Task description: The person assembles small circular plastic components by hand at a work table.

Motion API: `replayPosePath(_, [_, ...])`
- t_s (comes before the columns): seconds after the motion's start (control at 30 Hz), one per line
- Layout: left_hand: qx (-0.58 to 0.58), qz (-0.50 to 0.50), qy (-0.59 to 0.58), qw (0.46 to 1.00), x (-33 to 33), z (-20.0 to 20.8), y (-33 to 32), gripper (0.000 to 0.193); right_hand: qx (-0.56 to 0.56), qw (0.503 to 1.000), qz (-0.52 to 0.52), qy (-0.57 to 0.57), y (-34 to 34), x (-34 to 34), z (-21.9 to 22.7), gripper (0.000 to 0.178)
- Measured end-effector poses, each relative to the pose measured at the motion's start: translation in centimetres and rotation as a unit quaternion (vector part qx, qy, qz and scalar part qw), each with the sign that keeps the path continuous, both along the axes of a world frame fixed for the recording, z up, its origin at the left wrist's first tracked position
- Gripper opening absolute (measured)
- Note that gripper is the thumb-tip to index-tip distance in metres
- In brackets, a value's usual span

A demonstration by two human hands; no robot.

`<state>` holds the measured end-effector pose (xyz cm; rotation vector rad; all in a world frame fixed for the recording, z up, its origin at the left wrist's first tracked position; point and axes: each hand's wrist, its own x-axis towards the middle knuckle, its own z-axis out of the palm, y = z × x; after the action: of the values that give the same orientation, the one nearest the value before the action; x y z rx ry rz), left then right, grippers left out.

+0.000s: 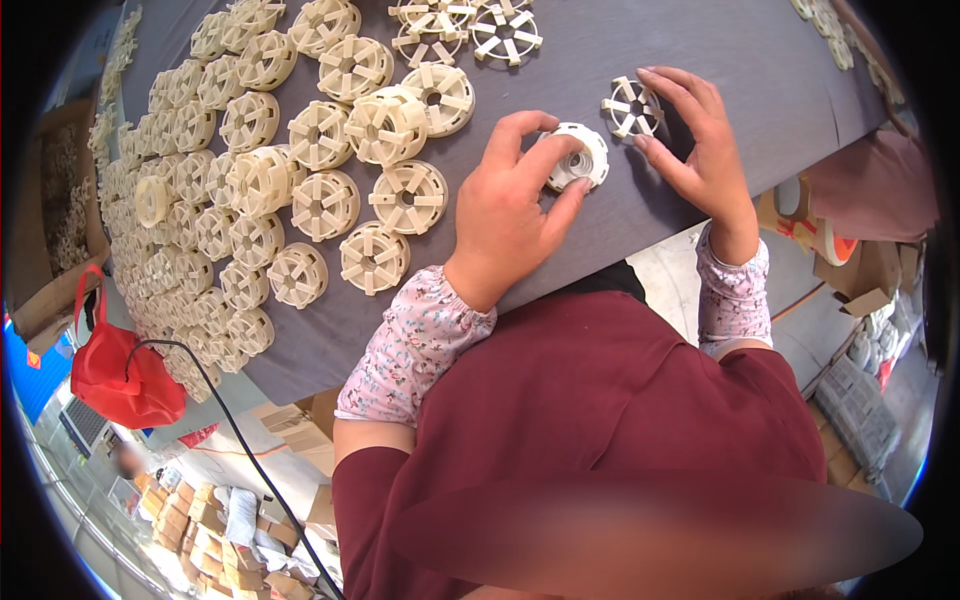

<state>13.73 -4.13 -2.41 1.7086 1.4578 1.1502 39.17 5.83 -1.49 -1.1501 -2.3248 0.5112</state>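
Note:
My left hand (515, 205) grips a white round plastic housing (592, 150) by its rim, thumb and fingers curled round it above the grey table. The housing has a ringed hollow in its middle. Just to the right, my right hand (708, 150) holds a cream spoked plastic ring (634, 107) at its edge between thumb and fingertips. The ring is tilted and stands apart from the housing. Left of my left hand lie finished-looking round cream parts with spokes, among them a single wheel-like piece (408, 197) and a stacked one (386, 126).
Many cream wheel-like parts (325, 205) cover the left of the grey cloth-covered table (560, 240). More open spoked rings (505, 35) lie at the far edge. A red bag (125, 375) hangs at the left corner, beside a black cable (245, 445). Cardboard boxes (865, 275) stand at right.

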Motion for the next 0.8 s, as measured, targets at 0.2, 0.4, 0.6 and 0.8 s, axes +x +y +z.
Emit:
replayPosePath(0.2, [0.007, 0.007, 0.001, 1.000, -0.1, -0.2, 0.3, 0.031, -0.071, 0.997, -0.004, 0.030, 0.0, -0.1, 0.7, 0.059])
replayPosePath(0.4, [0.002, 0.010, 0.004, 1.000, 0.0, -0.3, 0.3, 0.029, -0.084, 0.996, 0.006, 0.036, 0.4, 0.1, 1.1, 0.060])
replayPosePath(0.6, [0.001, -0.001, 0.012, 1.000, -0.1, -0.4, 0.3, 0.031, -0.073, 0.994, 0.028, 0.075, -0.2, -0.3, 1.3, 0.059])
replayPosePath(0.8, [-0.051, 0.034, -0.096, 0.994, -0.4, -0.1, -0.3, 0.041, -0.130, 0.981, 0.098, 0.106, -2.1, -2.5, 2.1, 0.058])
